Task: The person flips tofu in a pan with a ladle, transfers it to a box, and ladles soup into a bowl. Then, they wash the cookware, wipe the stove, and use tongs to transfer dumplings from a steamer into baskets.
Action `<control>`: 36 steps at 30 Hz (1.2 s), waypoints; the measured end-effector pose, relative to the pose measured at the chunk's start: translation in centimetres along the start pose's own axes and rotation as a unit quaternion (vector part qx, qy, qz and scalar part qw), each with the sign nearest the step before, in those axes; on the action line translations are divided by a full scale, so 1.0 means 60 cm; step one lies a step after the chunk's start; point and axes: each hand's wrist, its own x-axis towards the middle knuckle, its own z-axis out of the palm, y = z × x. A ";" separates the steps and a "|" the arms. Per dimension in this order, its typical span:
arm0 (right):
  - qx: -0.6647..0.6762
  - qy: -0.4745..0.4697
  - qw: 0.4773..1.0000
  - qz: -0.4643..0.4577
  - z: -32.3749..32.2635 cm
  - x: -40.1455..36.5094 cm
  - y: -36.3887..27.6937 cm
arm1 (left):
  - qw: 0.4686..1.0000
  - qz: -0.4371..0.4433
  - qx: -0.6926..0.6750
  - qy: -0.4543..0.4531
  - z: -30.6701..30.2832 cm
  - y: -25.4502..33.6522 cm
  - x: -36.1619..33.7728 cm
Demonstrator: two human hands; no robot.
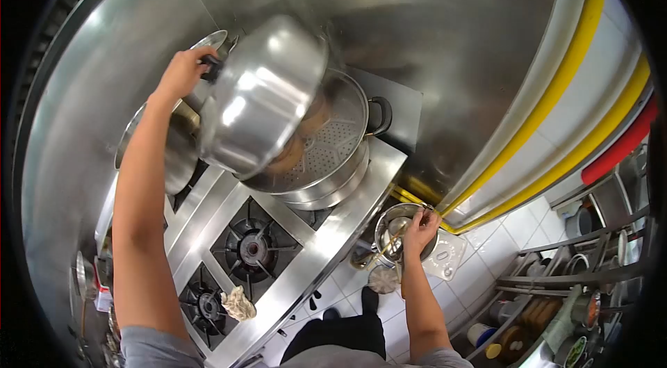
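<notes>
My left hand (182,75) is closed around the black knob of a large domed metal lid (271,90). The lid is tilted up over the left part of a steamer pot (323,191), uncovering its perforated tray (332,142). Brownish round items (288,154) sit on the tray, partly hidden by the lid. Down on the right, my right hand (420,227) has its fingers closed at the rim of a metal pot (381,232) with utensils in it. What those fingers grip is too small to make out.
A gas burner (251,246) and a smaller burner (208,304) are nearest my body, with a crumpled cloth (238,303) beside them. Another pot (182,152) stands behind my left arm. Yellow-edged panels (542,118) curve along the right. Shelves (577,271) hold kitchenware at lower right.
</notes>
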 end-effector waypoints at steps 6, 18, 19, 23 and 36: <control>0.014 0.010 0.994 -0.105 -0.069 0.038 -0.150 | 0.952 -0.179 -0.239 0.074 -0.032 -0.152 -0.123; 0.068 0.025 0.933 -0.352 -0.139 0.141 -0.513 | 0.920 -0.166 -0.339 0.106 0.011 -0.323 -0.256; 0.140 0.061 0.923 -0.354 -0.126 0.131 -0.569 | 0.915 -0.164 -0.353 0.109 0.013 -0.331 -0.262; 0.379 -0.027 0.862 -0.335 -0.060 0.092 -0.746 | 0.899 -0.151 -0.397 0.107 0.026 -0.356 -0.265; 0.357 -0.315 0.845 -0.242 0.408 0.047 -0.688 | 0.871 -0.146 -0.459 0.102 0.018 -0.345 -0.269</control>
